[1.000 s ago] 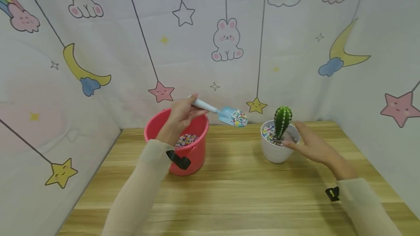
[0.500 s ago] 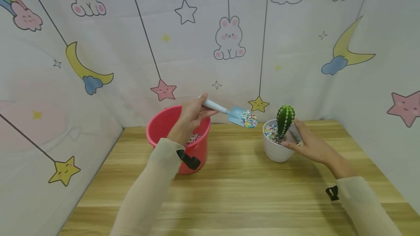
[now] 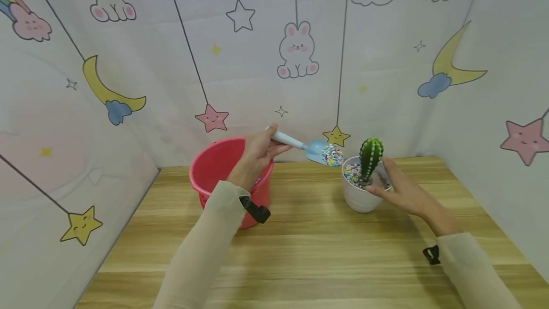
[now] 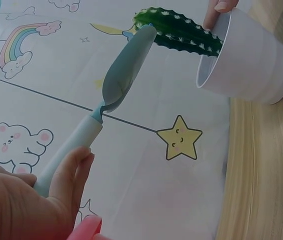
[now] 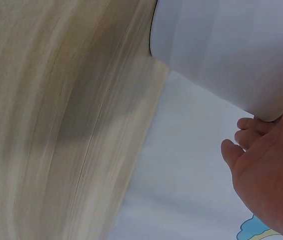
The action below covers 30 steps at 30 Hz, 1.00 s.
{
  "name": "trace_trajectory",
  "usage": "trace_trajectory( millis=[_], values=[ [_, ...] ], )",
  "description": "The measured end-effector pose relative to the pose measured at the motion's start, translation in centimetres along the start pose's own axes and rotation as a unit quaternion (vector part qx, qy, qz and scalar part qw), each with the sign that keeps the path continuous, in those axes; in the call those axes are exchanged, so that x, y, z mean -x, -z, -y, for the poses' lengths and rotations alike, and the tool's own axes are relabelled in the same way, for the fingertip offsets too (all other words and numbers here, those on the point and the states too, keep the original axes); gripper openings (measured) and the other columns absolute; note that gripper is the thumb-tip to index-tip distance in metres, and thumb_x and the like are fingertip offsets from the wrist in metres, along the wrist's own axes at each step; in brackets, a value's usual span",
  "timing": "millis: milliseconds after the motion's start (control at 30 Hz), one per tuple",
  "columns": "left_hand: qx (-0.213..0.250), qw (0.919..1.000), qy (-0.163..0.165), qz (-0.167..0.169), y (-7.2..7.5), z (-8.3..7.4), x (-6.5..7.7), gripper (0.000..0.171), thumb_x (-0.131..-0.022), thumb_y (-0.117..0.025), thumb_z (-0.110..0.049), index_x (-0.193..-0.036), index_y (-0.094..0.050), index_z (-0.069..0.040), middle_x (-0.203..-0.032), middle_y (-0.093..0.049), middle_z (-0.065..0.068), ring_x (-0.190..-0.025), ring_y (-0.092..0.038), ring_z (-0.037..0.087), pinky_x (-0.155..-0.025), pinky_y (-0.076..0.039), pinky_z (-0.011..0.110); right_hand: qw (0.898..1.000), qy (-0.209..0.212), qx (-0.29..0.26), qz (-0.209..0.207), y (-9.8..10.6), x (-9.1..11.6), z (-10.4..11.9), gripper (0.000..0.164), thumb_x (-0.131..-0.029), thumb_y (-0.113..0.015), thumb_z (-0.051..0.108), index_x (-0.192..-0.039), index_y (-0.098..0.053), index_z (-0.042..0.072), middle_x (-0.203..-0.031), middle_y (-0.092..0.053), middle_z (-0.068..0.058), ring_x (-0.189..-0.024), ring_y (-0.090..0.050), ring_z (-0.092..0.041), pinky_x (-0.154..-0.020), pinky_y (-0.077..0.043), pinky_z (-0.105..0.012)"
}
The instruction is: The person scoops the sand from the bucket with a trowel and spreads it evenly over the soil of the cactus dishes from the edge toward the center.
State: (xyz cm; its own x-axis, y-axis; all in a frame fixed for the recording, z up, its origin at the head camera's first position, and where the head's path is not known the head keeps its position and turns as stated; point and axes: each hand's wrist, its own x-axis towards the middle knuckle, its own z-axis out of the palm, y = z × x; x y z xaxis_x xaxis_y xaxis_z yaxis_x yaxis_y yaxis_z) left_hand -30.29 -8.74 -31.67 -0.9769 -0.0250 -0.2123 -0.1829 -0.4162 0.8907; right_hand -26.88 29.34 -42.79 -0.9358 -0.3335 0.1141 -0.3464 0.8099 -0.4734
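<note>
My left hand [image 3: 256, 156] grips the pale handle of a small light-blue trowel [image 3: 316, 150], held up between the bucket and the pot. Multicoloured beads [image 3: 332, 155] heap on its blade, whose tip is close to the pot's left rim. A white flowerpot [image 3: 362, 200] stands on the table at the right, with a green cactus [image 3: 371, 157] upright in it and similar beads on its left side. My right hand [image 3: 405, 193] holds the pot's right rim, thumb toward the front and fingers behind. In the left wrist view the trowel [image 4: 126, 75] overlaps the cactus tip.
A red bucket [image 3: 206, 175] stands left on the wooden table [image 3: 309, 252], partly behind my left arm, which hides most of its inside. A white cloth [image 3: 257, 70] printed with stars, moons and bunnies closes off the back and both sides.
My left hand has carried the loaded trowel rightward from over the bucket toward the pot. My right hand stays at the pot's rim, and the pot keeps its place.
</note>
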Motion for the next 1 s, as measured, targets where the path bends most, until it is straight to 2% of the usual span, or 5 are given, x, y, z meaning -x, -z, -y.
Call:
trace_trajectory(
  millis=[133, 267, 400, 733, 1000],
  values=[
    [0.003, 1.0000, 0.002, -0.004, -0.5, 0.4, -0.3, 0.038, -0.108, -0.062, -0.024, -0.138, -0.063, -0.001, -0.135, -0.067, 0.030, -0.123, -0.070, 0.041, -0.095, -0.064, 0.046, 1.000, -0.004, -0.005, 0.003, -0.1, 0.0, 0.1, 0.111, -0.101, -0.063, 0.056, -0.166, 0.005, -0.001, -0.172, -0.004, -0.035, -0.157, -0.014, -0.060, -0.125, -0.019, -0.077],
    [0.011, 0.9998, 0.007, -0.012, -0.9, 0.7, -0.6, 0.038, -0.108, -0.062, -0.023, -0.139, -0.063, -0.002, -0.136, -0.065, 0.031, -0.124, -0.069, 0.042, -0.091, -0.065, 0.045, 1.000, -0.005, -0.005, 0.005, -0.3, 0.0, 0.3, 0.110, -0.101, -0.062, 0.057, -0.166, 0.003, -0.003, -0.172, -0.002, -0.034, -0.158, -0.012, -0.058, -0.126, -0.018, -0.077],
    [0.008, 0.9998, 0.014, -0.007, -1.6, 0.9, -0.6, 0.038, -0.109, -0.060, -0.022, -0.142, -0.061, -0.005, -0.138, -0.063, 0.032, -0.126, -0.068, 0.042, -0.096, -0.064, 0.046, 1.000, -0.006, -0.004, 0.007, -0.2, 0.0, 0.5, 0.109, -0.101, -0.061, 0.058, -0.166, 0.002, -0.004, -0.172, -0.001, -0.034, -0.158, -0.012, -0.058, -0.126, -0.019, -0.076],
    [0.006, 0.9998, 0.009, -0.015, -3.4, 1.7, -1.2, 0.034, -0.105, -0.066, -0.022, -0.127, -0.063, 0.004, -0.129, -0.068, 0.032, -0.118, -0.073, 0.041, -0.093, -0.065, 0.048, 1.000, 0.000, -0.007, -0.006, -0.3, 0.0, 0.3, 0.109, -0.101, -0.062, 0.056, -0.166, 0.000, -0.005, -0.172, -0.005, -0.035, -0.157, -0.015, -0.059, -0.126, -0.021, -0.076],
    [-0.006, 0.9998, 0.013, -0.011, -4.4, 2.5, -1.7, 0.043, -0.106, -0.065, -0.023, -0.137, -0.057, 0.007, -0.131, -0.065, 0.035, -0.118, -0.072, 0.041, -0.087, -0.068, 0.042, 1.000, -0.007, -0.006, -0.005, -0.3, 0.1, 0.1, 0.109, -0.102, -0.061, 0.057, -0.165, 0.003, -0.005, -0.172, -0.001, -0.034, -0.158, -0.011, -0.059, -0.127, -0.017, -0.075]
  ],
)
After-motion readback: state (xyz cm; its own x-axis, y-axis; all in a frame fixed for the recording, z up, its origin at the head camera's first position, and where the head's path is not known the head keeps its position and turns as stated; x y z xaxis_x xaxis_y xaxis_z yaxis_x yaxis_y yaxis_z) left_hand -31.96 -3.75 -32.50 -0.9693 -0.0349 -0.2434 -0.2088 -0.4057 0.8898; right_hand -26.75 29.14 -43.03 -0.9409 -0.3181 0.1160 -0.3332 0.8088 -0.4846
